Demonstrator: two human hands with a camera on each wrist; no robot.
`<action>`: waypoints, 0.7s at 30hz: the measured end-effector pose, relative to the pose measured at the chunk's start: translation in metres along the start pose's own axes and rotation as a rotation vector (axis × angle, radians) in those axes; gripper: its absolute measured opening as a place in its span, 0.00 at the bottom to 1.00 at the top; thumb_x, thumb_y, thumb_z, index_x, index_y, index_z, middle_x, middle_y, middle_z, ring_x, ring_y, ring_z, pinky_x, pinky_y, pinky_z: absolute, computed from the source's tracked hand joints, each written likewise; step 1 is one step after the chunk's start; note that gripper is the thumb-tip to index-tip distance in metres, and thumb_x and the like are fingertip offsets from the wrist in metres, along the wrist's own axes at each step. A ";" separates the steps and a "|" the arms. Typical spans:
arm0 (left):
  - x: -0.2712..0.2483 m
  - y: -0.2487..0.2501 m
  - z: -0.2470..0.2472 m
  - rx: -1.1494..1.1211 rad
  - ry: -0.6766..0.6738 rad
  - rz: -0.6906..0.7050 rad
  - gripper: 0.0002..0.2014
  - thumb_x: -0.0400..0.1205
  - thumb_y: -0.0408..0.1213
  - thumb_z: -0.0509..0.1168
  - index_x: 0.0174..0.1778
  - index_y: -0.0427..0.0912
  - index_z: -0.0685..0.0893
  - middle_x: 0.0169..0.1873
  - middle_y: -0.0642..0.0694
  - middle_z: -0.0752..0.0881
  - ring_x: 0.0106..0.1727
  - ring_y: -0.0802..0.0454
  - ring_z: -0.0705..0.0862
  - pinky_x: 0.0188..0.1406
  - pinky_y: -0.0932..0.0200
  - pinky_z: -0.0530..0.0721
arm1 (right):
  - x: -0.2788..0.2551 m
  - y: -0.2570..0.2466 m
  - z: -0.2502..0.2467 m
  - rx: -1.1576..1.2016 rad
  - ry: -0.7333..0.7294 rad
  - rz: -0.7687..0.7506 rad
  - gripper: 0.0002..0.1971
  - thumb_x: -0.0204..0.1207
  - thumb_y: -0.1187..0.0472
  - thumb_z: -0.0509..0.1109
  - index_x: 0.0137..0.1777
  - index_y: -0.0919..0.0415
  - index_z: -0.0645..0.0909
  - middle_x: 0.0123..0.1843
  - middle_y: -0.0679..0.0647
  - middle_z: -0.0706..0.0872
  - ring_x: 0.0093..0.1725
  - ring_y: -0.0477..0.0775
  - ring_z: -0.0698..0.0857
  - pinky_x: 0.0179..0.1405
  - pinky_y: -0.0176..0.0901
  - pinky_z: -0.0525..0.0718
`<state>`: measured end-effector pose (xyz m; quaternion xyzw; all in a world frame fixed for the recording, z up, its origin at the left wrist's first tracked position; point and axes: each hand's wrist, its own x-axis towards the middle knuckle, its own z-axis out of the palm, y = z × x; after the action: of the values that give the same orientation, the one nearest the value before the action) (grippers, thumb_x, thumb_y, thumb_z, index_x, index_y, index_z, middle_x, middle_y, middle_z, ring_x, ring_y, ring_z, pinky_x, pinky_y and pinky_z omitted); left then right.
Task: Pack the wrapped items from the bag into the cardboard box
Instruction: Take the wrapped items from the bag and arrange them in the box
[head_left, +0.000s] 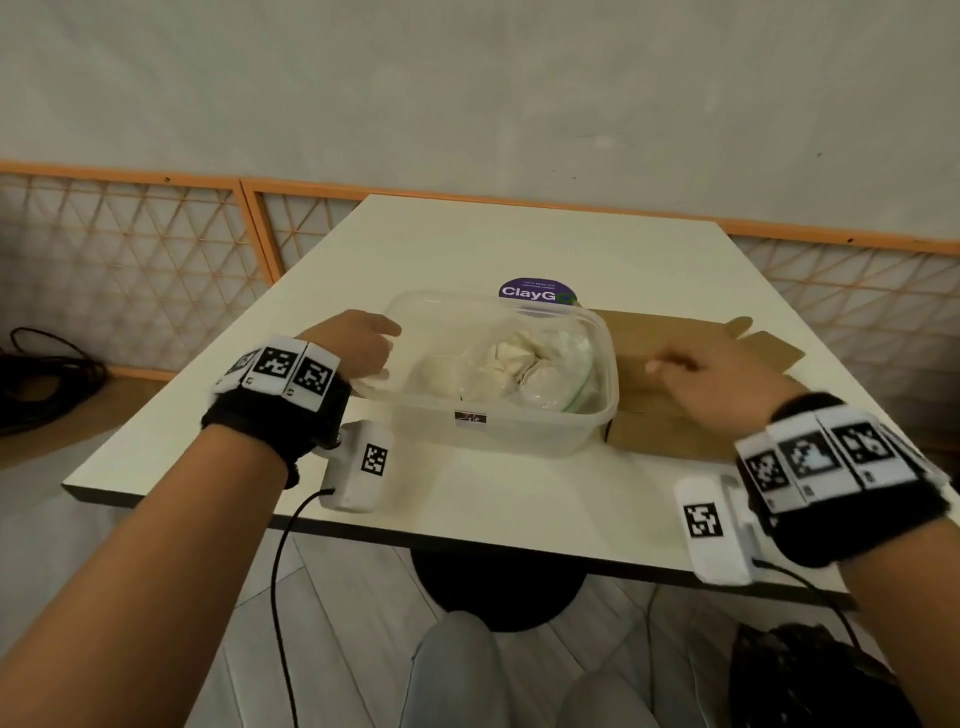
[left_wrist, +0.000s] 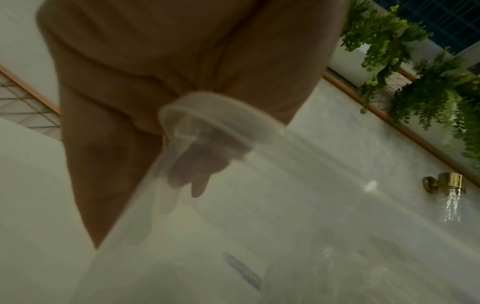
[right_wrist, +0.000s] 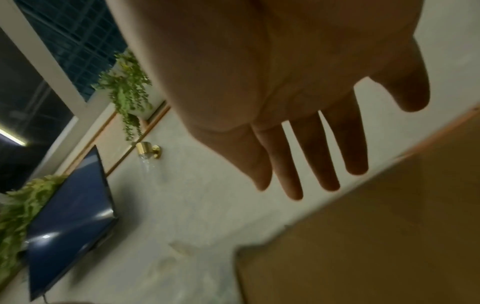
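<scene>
— What sits on the table (head_left: 519, 244)?
— A clear plastic tub (head_left: 498, 415) near the middle, holding a plastic bag (head_left: 550, 364) of pale wrapped items (head_left: 511, 361). A flat cardboard box (head_left: 675, 364) lies touching the tub's right side, toward the right edge. A purple round sticker (head_left: 537, 291) shows just behind the tub.
— And the hands?
— The left hand (head_left: 358, 343) grips the tub's left rim; the left wrist view shows its fingers (left_wrist: 192, 164) curled over the rim, seen through the plastic. The right hand (head_left: 722, 374) hovers above the cardboard, its fingers (right_wrist: 306, 156) straight and spread apart, holding nothing.
</scene>
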<state>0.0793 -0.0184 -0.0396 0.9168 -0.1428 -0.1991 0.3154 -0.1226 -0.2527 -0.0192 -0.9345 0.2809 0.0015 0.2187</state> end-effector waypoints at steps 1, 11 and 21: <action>0.001 0.000 0.002 0.006 0.019 0.012 0.24 0.82 0.21 0.55 0.74 0.42 0.73 0.71 0.41 0.77 0.68 0.41 0.79 0.59 0.52 0.82 | -0.005 0.010 0.006 -0.002 -0.052 0.015 0.16 0.84 0.53 0.55 0.68 0.53 0.77 0.68 0.54 0.80 0.65 0.55 0.77 0.65 0.46 0.72; 0.008 0.002 0.004 0.056 0.077 0.029 0.22 0.83 0.22 0.55 0.73 0.38 0.74 0.69 0.36 0.78 0.67 0.38 0.80 0.56 0.52 0.82 | -0.045 0.015 0.068 -0.037 0.022 -0.013 0.18 0.86 0.52 0.50 0.69 0.39 0.75 0.64 0.47 0.84 0.66 0.55 0.79 0.74 0.60 0.64; -0.012 0.019 0.003 0.040 0.411 0.192 0.17 0.80 0.31 0.61 0.65 0.44 0.81 0.69 0.39 0.77 0.61 0.41 0.81 0.53 0.53 0.77 | -0.056 0.009 0.067 0.191 0.021 -0.054 0.16 0.82 0.51 0.59 0.68 0.48 0.76 0.65 0.48 0.82 0.68 0.53 0.78 0.73 0.54 0.69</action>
<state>0.0646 -0.0292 -0.0264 0.9264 -0.1661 0.0255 0.3370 -0.1669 -0.2024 -0.0764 -0.9165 0.2570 -0.0411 0.3037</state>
